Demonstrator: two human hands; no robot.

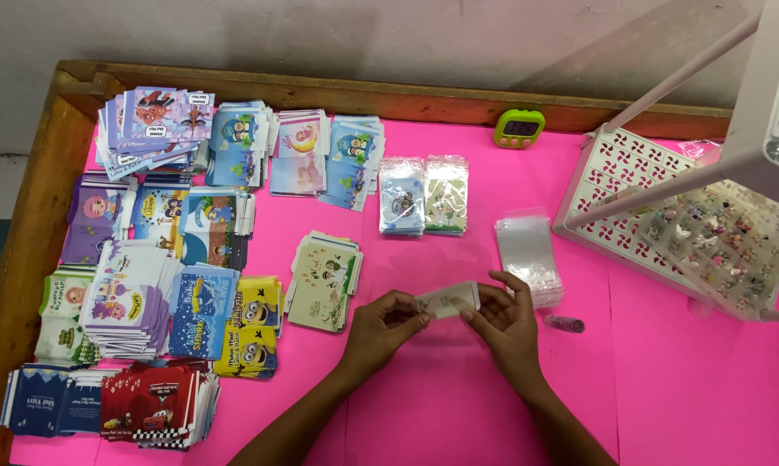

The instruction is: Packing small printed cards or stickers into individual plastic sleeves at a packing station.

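Near the middle of the pink table (665, 388), we hold a small cream envelope (447, 300) between both hands, lifted slightly above the surface. Our left hand (385, 326) pinches the envelope's left end with fingertips closed on it, and our right hand (503, 321) grips the right end, thumb and fingers closed around the edge. The envelope lies roughly level, tilted a little upward to the right.

Just right of our right hand, we see a stack of clear plastic sleeves (529, 255), and near its lower end a small dark tube (565, 324) lying on the table. Left of our left hand sits a pile of cream and green envelopes (325, 278). Farther from us, two packs already wrapped in clear plastic (424, 196) stand side by side.

Along the left side of the table we see many stacks of printed envelopes: purple ones with cartoon figures (157, 125) at the far corner, blue ones (201, 311) in the middle, yellow ones (250, 326) beside them, and dark blue and red ones (152, 406) at the near edge. At the far edge sits a small green timer (519, 128). On the right stands a white plastic rack (618, 194) with a patterned grid, and a clear sheet of small stickers (717, 237) rests on it.
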